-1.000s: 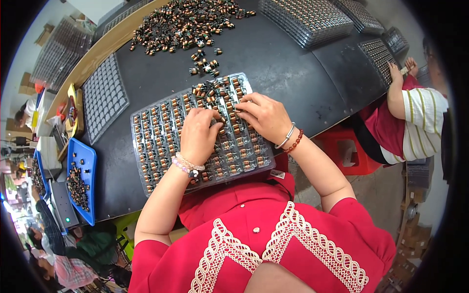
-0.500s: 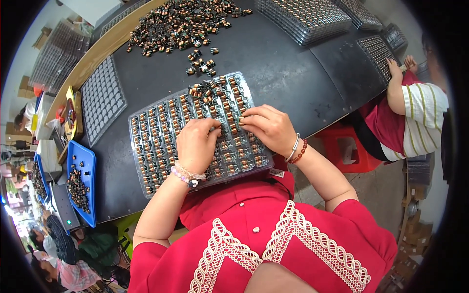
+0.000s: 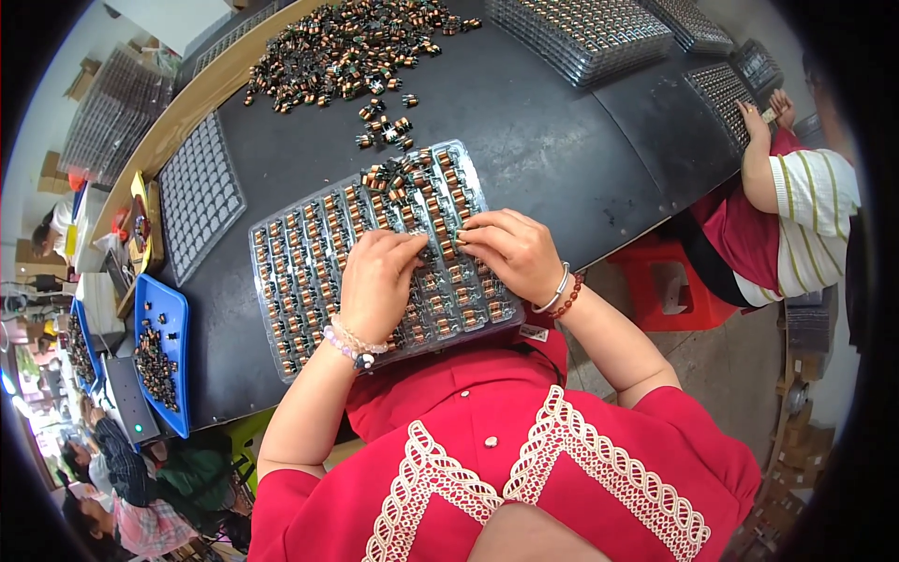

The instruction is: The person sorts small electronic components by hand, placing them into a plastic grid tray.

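Observation:
A clear plastic tray (image 3: 475, 180) lies in front of me, its pockets holding rows of small copper-wound coils (image 3: 314, 244). A loose heap of coils (image 3: 397, 176) rests on its far part. My left hand (image 3: 379, 281) is over the tray's middle, thumb and fingertips pinched together; whatever they hold is hidden. Close by on the right, my right hand (image 3: 513, 251) pinches a small coil, mostly covered by the fingers, just above a column of pockets. Both hands are low over the tray, fingertips a short gap apart.
Beyond the tray lie a few stray coils (image 3: 386, 129) and a large coil pile (image 3: 351, 51). Stacked filled trays (image 3: 585, 37) stand far right. At left are a pocketed tray (image 3: 201, 192) and a blue bin (image 3: 182, 323) of parts. A co-worker's hand (image 3: 755, 122) is at another tray.
My left fingertips have shifted slightly right and my right hand a little down, both still pinched over the tray. The co-worker's hands moved slightly.

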A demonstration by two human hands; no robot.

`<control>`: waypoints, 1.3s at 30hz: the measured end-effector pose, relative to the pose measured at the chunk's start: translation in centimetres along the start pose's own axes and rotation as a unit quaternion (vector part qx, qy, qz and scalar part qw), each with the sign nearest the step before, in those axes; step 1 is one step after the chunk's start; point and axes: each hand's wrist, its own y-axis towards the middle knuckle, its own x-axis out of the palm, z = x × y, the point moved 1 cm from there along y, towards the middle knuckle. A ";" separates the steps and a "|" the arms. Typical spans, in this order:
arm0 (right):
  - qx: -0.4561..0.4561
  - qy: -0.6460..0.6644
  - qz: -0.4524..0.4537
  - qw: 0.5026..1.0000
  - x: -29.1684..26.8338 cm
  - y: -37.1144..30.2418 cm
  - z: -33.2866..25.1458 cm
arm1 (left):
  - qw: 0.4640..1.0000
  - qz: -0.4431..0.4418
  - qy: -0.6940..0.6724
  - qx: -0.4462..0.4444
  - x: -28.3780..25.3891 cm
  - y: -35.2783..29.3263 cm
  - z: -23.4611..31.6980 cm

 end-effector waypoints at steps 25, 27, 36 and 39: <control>0.006 0.031 0.016 0.999 0.2 -0.3 0.5 | 0.999 0.022 0.027 -0.001 0.1 -0.4 1.0; 0.007 0.040 0.023 0.999 -0.1 -0.4 0.3 | 0.999 0.035 0.037 0.011 0.4 -0.7 1.4; 0.030 0.028 0.032 0.999 -1.6 -1.9 0.0 | 0.999 0.048 0.002 -0.010 1.2 -1.1 1.2; 0.030 0.029 0.020 0.999 -1.8 -2.0 -0.3 | 0.998 0.047 -0.021 -0.030 1.2 -0.9 0.7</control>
